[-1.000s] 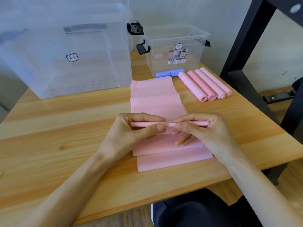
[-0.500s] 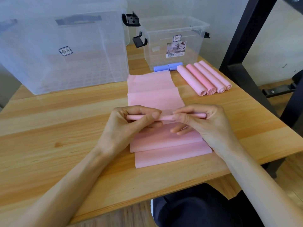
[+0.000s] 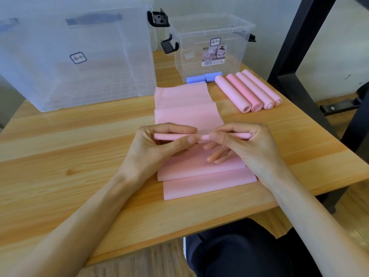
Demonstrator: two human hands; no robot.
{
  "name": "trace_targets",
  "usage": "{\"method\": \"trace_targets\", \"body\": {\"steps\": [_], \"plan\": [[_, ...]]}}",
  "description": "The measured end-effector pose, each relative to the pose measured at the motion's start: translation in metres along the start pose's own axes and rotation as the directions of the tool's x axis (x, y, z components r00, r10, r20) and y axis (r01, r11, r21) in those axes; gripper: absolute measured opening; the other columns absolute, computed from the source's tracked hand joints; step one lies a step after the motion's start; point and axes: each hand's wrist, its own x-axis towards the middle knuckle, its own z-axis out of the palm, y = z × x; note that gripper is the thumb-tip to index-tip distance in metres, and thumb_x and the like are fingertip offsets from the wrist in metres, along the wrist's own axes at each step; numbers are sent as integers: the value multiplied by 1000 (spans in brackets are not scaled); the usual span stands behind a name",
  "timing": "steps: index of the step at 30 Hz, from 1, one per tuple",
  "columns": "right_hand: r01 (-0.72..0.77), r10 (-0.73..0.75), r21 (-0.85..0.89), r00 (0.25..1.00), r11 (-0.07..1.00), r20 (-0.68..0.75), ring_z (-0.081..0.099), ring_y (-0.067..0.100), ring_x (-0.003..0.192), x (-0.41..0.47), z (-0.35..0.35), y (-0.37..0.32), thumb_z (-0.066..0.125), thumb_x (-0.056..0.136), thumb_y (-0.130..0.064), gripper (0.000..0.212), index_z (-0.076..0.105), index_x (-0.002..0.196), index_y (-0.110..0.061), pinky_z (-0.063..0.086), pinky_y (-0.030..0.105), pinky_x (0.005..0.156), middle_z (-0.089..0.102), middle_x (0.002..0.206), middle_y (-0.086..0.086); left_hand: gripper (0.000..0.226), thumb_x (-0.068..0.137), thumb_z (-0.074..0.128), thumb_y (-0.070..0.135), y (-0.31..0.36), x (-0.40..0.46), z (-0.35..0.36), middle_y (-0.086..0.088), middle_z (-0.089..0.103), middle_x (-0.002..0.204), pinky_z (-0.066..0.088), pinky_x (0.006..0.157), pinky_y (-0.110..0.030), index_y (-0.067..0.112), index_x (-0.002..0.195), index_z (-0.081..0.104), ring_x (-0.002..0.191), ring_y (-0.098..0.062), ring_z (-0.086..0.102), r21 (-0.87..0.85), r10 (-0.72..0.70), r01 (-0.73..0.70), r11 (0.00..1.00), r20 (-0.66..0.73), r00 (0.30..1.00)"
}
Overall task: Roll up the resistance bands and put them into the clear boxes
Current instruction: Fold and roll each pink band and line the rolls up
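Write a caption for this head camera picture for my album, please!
Left hand and right hand roll a pink resistance band beside four finished pink rolls.

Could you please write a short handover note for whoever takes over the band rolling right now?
Left hand and right hand both pinch a thin started roll of the pink band, which lies flat on the table.
Done: four pink rolls and two blue rolls lie before the small clear box.
Left: finish this roll, then box all rolls; the large clear box stands at left.
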Motion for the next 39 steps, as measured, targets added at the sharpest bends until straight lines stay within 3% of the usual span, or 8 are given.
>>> {"method": "trace_targets", "body": {"steps": [5, 11, 15, 21, 27, 33, 39], "plan": [[-21, 20, -28, 1000, 999, -13, 72, 29, 58, 0, 0, 0, 70, 84, -22, 16, 77, 91, -10, 60, 33, 54, 76, 76, 10, 18, 65, 78, 26, 0, 2, 1, -2, 77, 82, 58, 74, -24, 21, 82, 80, 74, -13, 71, 22, 8, -7, 1000, -37, 999], [27, -26, 42, 999, 999, -18, 73, 27, 61, 1, 0, 1, 75, 73, -9, 15, 76, 89, -11, 60, 28, 58, 75, 74, 9, 17, 73, 73, 25, 1, 2, 2, -9, 77, 78, 58, 67, -21, 14, 85, 77, 75, -16, 75, -26, -49, 48, 999, -52, 997], [16, -16, 22, 999, 1000, -37, 72, 26, 57, 1, -1, 1, 72, 79, -14, 10, 76, 87, -9, 59, 28, 54, 76, 76, 9, 16, 71, 75, 23, 2, 1, 2, -10, 77, 83, 60, 73, -23, 16, 84, 79, 79, -18, 75, -42, -49, 48, 998, -29, 998], [6, -6, 26, 1000, 1000, 6, 73, 29, 61, 1, 0, 2, 77, 71, -12, 24, 73, 94, -10, 59, 28, 56, 75, 76, 15, 14, 72, 74, 23, 1, 2, 1, -6, 77, 80, 59, 70, -21, 16, 84, 77, 78, -14, 75, -30, -49, 48, 998, -40, 998], [7, -8, 25, 999, 1000, 32, 73, 31, 62, 1, 0, 3, 71, 82, -10, 14, 69, 94, -3, 60, 32, 56, 74, 75, 14, 23, 67, 78, 23, 0, 0, 1, -1, 78, 86, 59, 75, -21, 22, 90, 78, 77, -11, 71, 36, 9, -9, 999, -10, 1000], [3, -3, 48, 1000, 999, 6, 73, 28, 63, 2, -1, 3, 70, 83, -5, 28, 60, 109, -7, 61, 33, 58, 76, 80, 11, 19, 71, 75, 23, 1, 1, 3, -8, 77, 80, 59, 71, -20, 17, 89, 77, 78, -15, 75, -23, -59, 58, 998, -36, 998], [7, -9, 39, 999, 999, 43, 73, 31, 64, 1, 0, 5, 61, 90, -11, 17, 59, 101, 1, 60, 34, 56, 75, 83, 15, 24, 71, 73, 25, 3, -2, 1, -1, 78, 88, 57, 72, -19, 20, 94, 76, 82, -14, 74, 2, -14, 14, 1000, 6, 1000]]}}
